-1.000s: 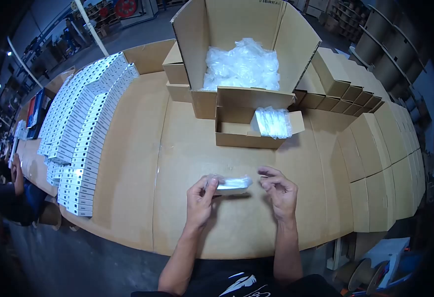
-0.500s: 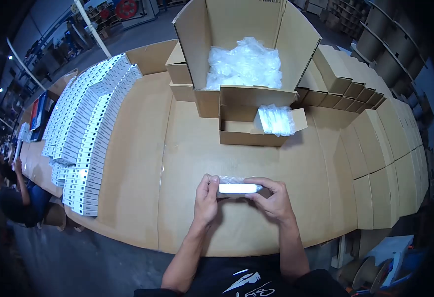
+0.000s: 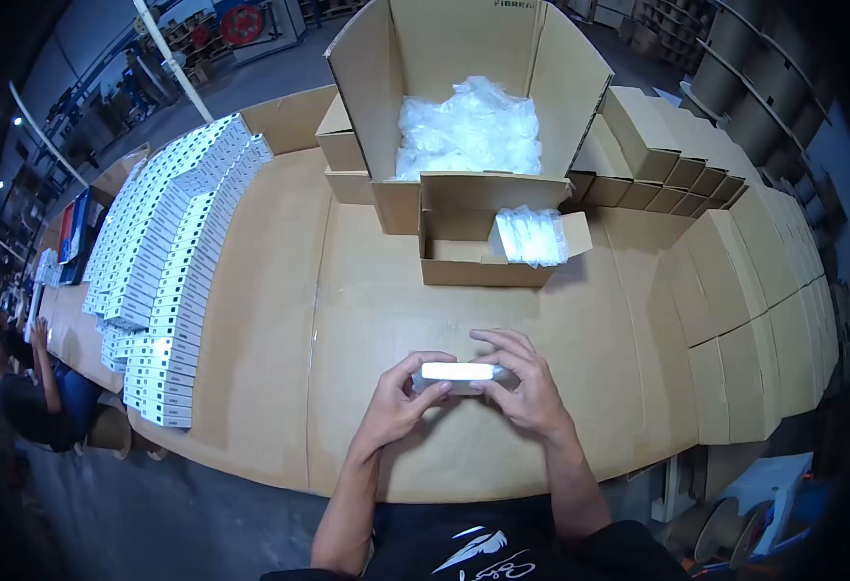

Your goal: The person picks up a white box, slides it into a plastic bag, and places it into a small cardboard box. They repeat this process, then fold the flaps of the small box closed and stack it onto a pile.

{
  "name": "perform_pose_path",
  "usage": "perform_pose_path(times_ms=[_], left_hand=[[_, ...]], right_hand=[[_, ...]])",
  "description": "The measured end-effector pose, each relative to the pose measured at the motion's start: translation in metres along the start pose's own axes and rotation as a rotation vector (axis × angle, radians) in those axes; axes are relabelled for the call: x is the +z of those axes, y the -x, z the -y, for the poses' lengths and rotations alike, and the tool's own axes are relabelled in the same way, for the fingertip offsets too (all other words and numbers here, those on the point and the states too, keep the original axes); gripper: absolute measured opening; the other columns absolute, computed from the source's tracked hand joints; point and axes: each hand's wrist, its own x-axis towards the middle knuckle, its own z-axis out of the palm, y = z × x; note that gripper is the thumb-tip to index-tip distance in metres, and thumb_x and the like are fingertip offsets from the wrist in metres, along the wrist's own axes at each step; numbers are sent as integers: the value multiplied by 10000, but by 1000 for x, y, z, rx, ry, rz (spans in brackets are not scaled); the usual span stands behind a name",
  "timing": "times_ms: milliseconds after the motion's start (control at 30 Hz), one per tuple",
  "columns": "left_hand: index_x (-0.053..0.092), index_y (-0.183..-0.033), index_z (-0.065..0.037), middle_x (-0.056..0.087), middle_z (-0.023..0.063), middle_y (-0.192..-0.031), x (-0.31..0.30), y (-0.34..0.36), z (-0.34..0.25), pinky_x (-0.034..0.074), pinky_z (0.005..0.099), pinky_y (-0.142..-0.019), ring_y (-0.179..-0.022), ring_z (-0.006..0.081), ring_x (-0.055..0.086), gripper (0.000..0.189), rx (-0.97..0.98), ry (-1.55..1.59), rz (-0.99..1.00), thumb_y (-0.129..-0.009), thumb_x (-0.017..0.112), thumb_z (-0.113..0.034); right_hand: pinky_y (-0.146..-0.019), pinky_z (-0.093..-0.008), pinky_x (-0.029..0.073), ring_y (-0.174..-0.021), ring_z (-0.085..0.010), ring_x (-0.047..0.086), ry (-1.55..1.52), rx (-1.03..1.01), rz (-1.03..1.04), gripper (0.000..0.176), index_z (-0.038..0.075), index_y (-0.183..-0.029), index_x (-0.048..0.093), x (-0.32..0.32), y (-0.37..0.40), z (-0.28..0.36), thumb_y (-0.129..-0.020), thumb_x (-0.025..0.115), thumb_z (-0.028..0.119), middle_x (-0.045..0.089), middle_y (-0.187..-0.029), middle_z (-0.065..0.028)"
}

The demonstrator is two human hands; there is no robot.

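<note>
Between my two hands is a small flat white box (image 3: 458,371) in a clear plastic bag, held above the table close to my body. My left hand (image 3: 396,402) grips its left end, thumb on the near side. At the right end, my right hand (image 3: 529,395) pinches the bag with thumb and index finger, its other fingers raised away. Beyond my hands stands an open small carton (image 3: 488,275). Several bagged white boxes (image 3: 531,237) are packed upright at its right end.
A tall open carton (image 3: 459,44) holds a heap of clear plastic bags (image 3: 470,131). Rows of small white boxes (image 3: 163,281) are stacked on the left. Brown cartons (image 3: 735,320) line the right side of the cardboard-covered table (image 3: 260,387). Another person (image 3: 32,397) sits at far left.
My left thumb has moved to the box's near side, and my right fingers have lifted off its far side. The bagged box has shifted slightly left in view.
</note>
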Motion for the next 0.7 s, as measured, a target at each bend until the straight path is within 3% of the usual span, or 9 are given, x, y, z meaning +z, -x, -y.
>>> perform_pose_path(times_ms=[100, 200, 333, 400, 500, 533, 633, 700], left_hand=[[644, -1225, -1, 689, 66, -1055, -2, -4, 10, 600, 266, -783, -931, 119, 686, 261, -35, -22, 9, -979, 697, -71], [620, -1234, 20, 674, 68, -1107, -4, -10, 13, 620, 285, -830, -977, 121, 673, 245, -125, -59, 56, -1006, 654, -64], [604, -1242, 18, 672, 82, -1133, -1, -18, 11, 615, 310, -843, -1007, 134, 670, 264, -121, -21, 120, -1008, 659, -90], [588, -1260, 17, 660, 109, -1188, 2, -25, 3, 607, 347, -876, -1056, 164, 665, 304, -121, -13, 148, -999, 676, -112], [551, -1308, 10, 620, 144, -1268, 7, -42, -15, 568, 402, -955, -1144, 214, 637, 391, 81, -351, 35, -978, 705, -133], [523, -1348, 3, 587, 190, -1295, 11, -49, -24, 507, 455, -1035, -1203, 312, 614, 454, 130, -352, -50, -962, 711, -144], [502, -1377, -7, 590, 214, -1250, 9, -74, -42, 474, 476, -1068, -1199, 385, 598, 484, 462, -838, -148, -955, 697, -142], [487, -1398, -6, 565, 212, -1268, 12, -93, -42, 433, 496, -1106, -1202, 401, 561, 531, 556, -1009, -138, -937, 694, -168]], right_hand=[[-1074, -439, 447, -1250, -342, 560, 115, -21, -8, 271, 40, -1039, 725, -8, -3, 10, -781, 810, 58, 661, -1326, -111], [-966, -444, 499, -1109, -336, 621, 157, -78, 38, 252, 29, -1033, 693, -22, -11, 17, -804, 793, 64, 675, -1234, -120], [-781, -453, 536, -858, -371, 650, 193, -157, 305, 217, 24, -1058, 644, -42, -22, 18, -863, 734, 61, 649, -994, -158], [-782, -457, 531, -864, -384, 645, 225, -171, 357, 216, 24, -1054, 636, -53, -29, 22, -863, 730, 56, 651, -974, -164], [-777, -459, 524, -868, -395, 641, 294, -198, 338, 212, 14, -1043, 626, -76, -45, 24, -858, 725, 44, 650, -955, -179], [-773, -459, 522, -869, -396, 641, 317, -206, 314, 211, 9, -1039, 623, -85, -51, 24, -855, 723, 39, 649, -950, -184], [-747, -456, 510, -854, -399, 640, 446, -173, 117, 223, -1, -1024, 609, -117, -71, 34, -837, 730, 19, 640, -928, -200], [-734, -455, 504, -836, -396, 638, 457, -91, -27, 222, -6, -1007, 597, -125, -84, 48, -830, 731, 3, 635, -923, -203]])
